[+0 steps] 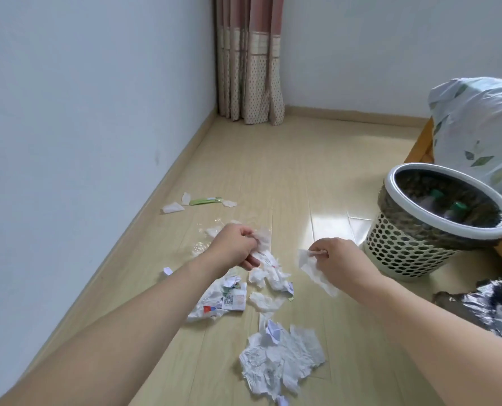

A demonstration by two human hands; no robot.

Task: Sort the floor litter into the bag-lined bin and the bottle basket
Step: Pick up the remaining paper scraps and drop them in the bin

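My left hand [238, 246] grips a crumpled white tissue [263, 240] above the litter pile. My right hand [336, 260] pinches a white paper strip [314, 271] that hangs down from it. Below them lie crumpled papers [282, 361], a printed wrapper with a QR code [229, 301] and tissues [268, 276] on the wooden floor. The perforated white bottle basket [413, 247] stands to the right with green-capped bottles [457, 208] inside. A black bag [484, 303], at the right edge, is partly cut off.
More scraps lie farther off by the left wall: white tissues [172, 208], a green wrapper [205, 201] and clear plastic film [200, 247]. A curtain [249, 60] hangs in the corner. A white leaf-patterned bag [478, 127] sits on a wooden frame [419, 145] behind the basket.
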